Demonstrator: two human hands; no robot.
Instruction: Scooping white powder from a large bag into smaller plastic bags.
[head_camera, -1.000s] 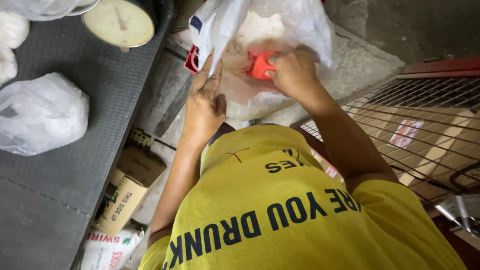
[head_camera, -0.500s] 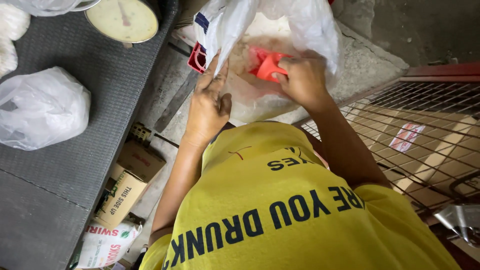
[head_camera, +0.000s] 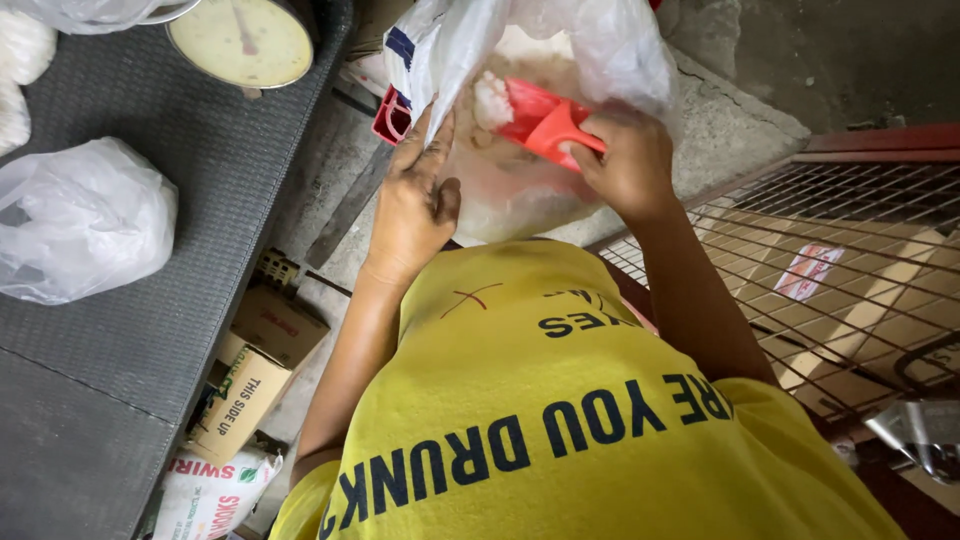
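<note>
Right hand (head_camera: 628, 160) gripping red plastic scoop (head_camera: 535, 120), left hand (head_camera: 415, 205) flat against crinkled clear bag (head_camera: 600, 50)

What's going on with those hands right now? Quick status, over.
Left hand flat against clear plastic bag, holding it open. Right hand grips red scoop, white lumps in it, inside the bag. Nothing blocking either hand.

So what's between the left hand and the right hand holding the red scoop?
In the head view, the clear plastic bag lies between the left hand and the right hand, which holds the red scoop.
</note>
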